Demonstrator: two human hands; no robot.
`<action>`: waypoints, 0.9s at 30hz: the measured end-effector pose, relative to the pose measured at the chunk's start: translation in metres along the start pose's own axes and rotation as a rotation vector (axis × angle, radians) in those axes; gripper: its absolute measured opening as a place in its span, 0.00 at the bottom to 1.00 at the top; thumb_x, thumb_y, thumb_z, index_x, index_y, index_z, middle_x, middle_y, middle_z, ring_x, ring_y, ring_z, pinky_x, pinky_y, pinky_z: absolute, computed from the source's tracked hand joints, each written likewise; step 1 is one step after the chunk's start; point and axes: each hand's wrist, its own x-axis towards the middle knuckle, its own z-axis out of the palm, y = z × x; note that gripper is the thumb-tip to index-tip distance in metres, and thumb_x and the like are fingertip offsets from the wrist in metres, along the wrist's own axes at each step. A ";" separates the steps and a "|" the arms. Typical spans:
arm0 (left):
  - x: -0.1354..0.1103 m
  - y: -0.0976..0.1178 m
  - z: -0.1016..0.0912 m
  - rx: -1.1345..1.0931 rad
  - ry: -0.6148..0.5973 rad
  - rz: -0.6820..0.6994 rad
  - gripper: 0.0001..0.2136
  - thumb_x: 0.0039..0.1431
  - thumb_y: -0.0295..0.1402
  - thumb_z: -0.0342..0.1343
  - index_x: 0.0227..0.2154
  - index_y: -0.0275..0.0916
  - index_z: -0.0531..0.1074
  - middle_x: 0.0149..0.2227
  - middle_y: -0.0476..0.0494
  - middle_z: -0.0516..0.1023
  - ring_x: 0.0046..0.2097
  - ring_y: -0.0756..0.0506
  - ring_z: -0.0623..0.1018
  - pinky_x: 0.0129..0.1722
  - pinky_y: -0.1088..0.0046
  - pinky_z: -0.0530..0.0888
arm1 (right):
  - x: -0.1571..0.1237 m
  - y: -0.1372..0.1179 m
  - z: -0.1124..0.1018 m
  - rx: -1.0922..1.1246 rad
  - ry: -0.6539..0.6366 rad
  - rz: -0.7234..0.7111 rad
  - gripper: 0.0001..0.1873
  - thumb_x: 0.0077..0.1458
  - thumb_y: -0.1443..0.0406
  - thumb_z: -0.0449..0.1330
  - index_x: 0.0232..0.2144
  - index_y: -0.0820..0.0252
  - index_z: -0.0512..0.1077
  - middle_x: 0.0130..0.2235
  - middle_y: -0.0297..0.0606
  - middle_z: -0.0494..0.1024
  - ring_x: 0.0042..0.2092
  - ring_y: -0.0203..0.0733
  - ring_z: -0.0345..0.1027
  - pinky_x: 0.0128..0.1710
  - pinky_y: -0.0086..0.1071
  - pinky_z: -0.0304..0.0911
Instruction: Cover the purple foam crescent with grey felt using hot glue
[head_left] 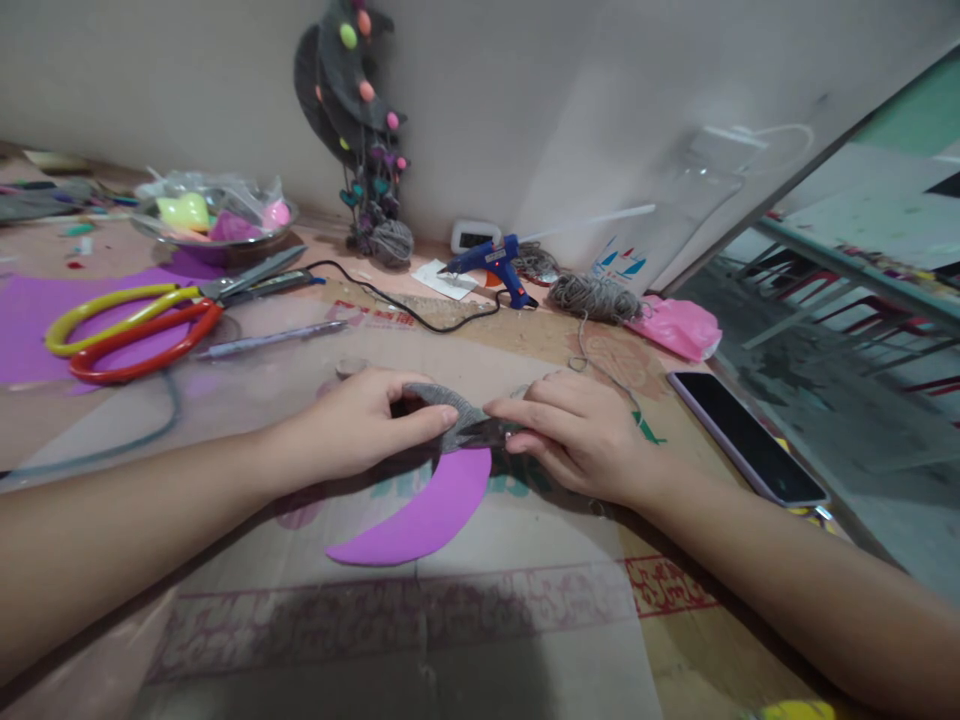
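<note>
No word, brand or number can be read with certainty. Red print [379, 316] at upper center-left, on the cardboard [697, 665], looks like a line of characters with a smaller line under it, both too blurred to make out. Green print [405, 486] near the center is partly covered. The small display [475, 240] of a white device [489, 229] at upper center is too small to read. A blue and red sailboat-like emblem [619, 262] stands on a pale surface at upper right.
</note>
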 end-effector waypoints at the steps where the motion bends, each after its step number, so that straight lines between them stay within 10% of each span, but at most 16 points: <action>1: 0.000 0.000 0.000 -0.001 0.003 -0.001 0.11 0.57 0.38 0.49 0.25 0.37 0.69 0.24 0.51 0.70 0.27 0.52 0.67 0.24 0.79 0.64 | 0.000 0.000 0.000 0.028 -0.005 0.018 0.16 0.61 0.60 0.51 0.42 0.66 0.72 0.26 0.37 0.70 0.28 0.36 0.61 0.29 0.30 0.56; 11: 0.000 0.001 0.000 -0.029 0.009 -0.006 0.11 0.57 0.38 0.49 0.30 0.38 0.73 0.29 0.51 0.75 0.30 0.51 0.71 0.27 0.78 0.66 | 0.001 -0.007 -0.006 0.128 -0.014 0.179 0.28 0.60 0.48 0.44 0.41 0.67 0.70 0.28 0.39 0.69 0.28 0.37 0.61 0.28 0.30 0.54; 27: 0.001 0.003 0.001 -0.033 0.001 -0.005 0.11 0.57 0.38 0.49 0.28 0.38 0.72 0.27 0.51 0.74 0.29 0.51 0.71 0.26 0.78 0.65 | 0.002 -0.009 0.000 0.012 -0.032 0.092 0.16 0.61 0.58 0.51 0.40 0.63 0.71 0.26 0.36 0.69 0.28 0.36 0.61 0.29 0.29 0.53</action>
